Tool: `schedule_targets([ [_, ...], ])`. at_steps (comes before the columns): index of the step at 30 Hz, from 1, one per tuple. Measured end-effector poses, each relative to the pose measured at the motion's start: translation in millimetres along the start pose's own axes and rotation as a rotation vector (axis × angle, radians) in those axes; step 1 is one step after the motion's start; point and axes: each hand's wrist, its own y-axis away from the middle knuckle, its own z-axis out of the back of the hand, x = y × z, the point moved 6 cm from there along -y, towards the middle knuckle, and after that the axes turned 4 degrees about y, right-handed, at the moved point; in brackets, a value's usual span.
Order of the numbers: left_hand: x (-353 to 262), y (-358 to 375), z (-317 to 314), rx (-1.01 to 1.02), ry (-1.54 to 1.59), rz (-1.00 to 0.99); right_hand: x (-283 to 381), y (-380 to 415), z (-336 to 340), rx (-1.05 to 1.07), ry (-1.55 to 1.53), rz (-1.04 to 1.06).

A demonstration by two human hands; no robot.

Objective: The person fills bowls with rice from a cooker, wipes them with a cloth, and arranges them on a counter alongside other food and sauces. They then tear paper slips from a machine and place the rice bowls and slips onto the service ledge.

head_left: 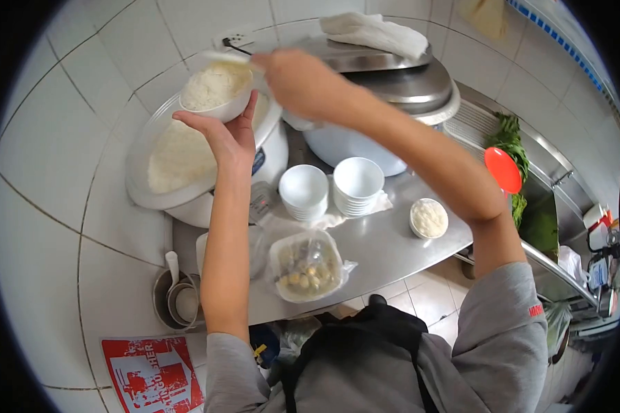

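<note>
My left hand (229, 134) holds up a white bowl (220, 111) from below, fingers and thumb around its base. White rice (213, 86) is heaped in it. Closed around a pale rice paddle (229, 59), my right hand (293, 77) is smeared by motion. The paddle's blade lies at the top of the bowl's rice. Beneath my left hand stands a large open rice cooker (139, 182) with cooked rice (176, 162) inside. Two stacks of white bowls (303, 187) stand on the steel counter, and a rice-filled bowl (428, 219) sits to their right.
A second cooker (351, 148) has its metal lid (413, 86) on, topped by a folded white cloth (375, 34). A plastic-wrapped container (306, 268) sits near the counter's front edge (386, 275). Pots (179, 299) stand lower left. Leafy greens (508, 138) and a red plate (503, 170) lie by the sink.
</note>
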Motion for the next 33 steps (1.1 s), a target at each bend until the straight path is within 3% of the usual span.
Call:
schedule_targets([
  [4,24.2,66.0,-28.0,0.011,0.042,0.080,-27.9,55.7,56.5,-0.167,-0.153,0.046],
  [6,45.0,113.4,-34.1,0.093,0.229,0.282,-45.3,108.9,90.3,-0.254,-0.359,-0.184],
  [8,65.0,168.0,-23.1,0.057,0.266,0.426,-67.2,177.9,104.5,-0.119,-0.425,-0.510],
  [10,90.1,221.0,-5.1,-0.035,0.326,0.582,-83.4,269.9,66.9,-0.013,-0.517,-0.573],
  [12,115.9,265.7,26.0,-0.114,0.309,0.667,-78.8,362.6,2.5,0.138,-0.813,-0.837],
  [14,136.5,296.8,48.7,-0.222,0.256,0.719,-83.4,426.0,-45.4,0.233,-0.707,-0.790],
  [16,157.6,323.7,68.7,-0.327,0.210,0.775,-94.3,435.5,-54.6,0.251,-0.659,-0.762],
  [22,213.5,349.0,83.2,-0.198,0.264,0.911,-130.6,428.1,-46.5,0.202,-0.540,-0.784],
  [25,223.2,350.2,75.5,-0.236,0.153,0.903,-127.7,422.7,-22.9,0.492,-0.446,-0.851],
  [26,227.1,350.1,72.0,-0.236,0.155,0.905,-126.3,429.9,-26.9,0.493,-0.444,-0.854],
  [28,236.2,349.6,65.9,-0.209,0.116,0.931,-107.0,420.8,-17.4,0.229,-0.301,-0.469],
  [33,257.7,354.1,70.3,-0.237,0.115,0.933,-107.5,427.9,-12.6,0.251,-0.159,-0.464],
])
